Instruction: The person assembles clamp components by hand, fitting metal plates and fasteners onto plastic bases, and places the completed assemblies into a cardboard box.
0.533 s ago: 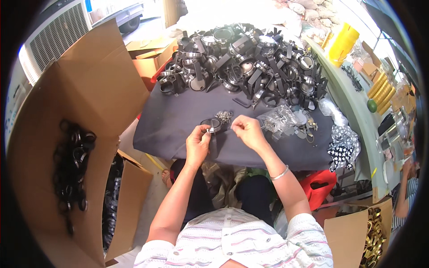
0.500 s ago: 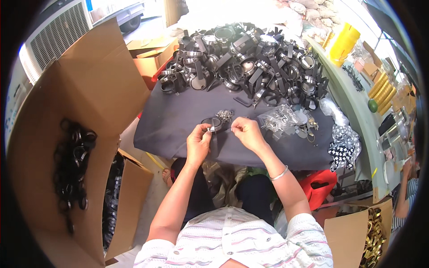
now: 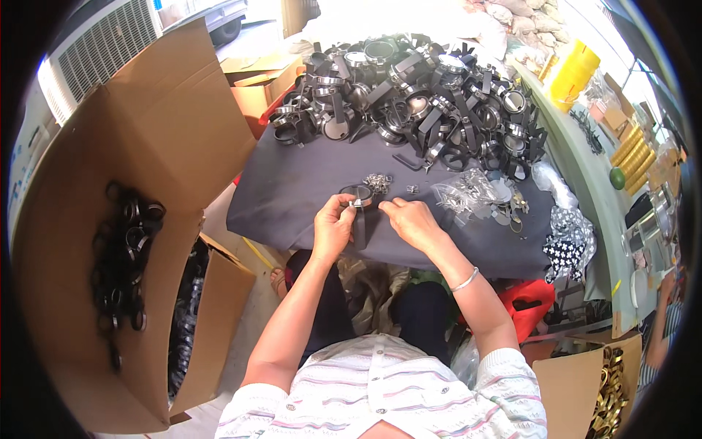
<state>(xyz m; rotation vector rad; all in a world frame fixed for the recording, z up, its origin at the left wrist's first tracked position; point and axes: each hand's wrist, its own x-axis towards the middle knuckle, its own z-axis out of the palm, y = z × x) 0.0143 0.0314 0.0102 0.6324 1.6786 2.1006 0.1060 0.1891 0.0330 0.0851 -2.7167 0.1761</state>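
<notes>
My left hand [image 3: 334, 228] pinches a black-strapped watch [image 3: 358, 194] at the lower edge of its round metal case, and a black strap hangs below the fingers. Just to the right, my right hand [image 3: 414, 222] has thumb and forefinger pressed together close to the case; whatever is between them is too small to make out. Touching the far side of the watch is a little heap of small silver metal parts [image 3: 378, 182]. A few more small metal pieces [image 3: 412, 189] lie beyond my right hand.
A large pile of black-strapped watches [image 3: 409, 102] covers the far side of the dark table [image 3: 285, 190]. A clear bag of metal parts [image 3: 468, 194] lies at right. Cardboard boxes [image 3: 168, 124] stand at left, another box [image 3: 570, 388] at lower right.
My right hand has come down and closer to the watch, uncovering the few metal pieces beyond it. My left hand still holds the watch. The whole view has shifted slightly.
</notes>
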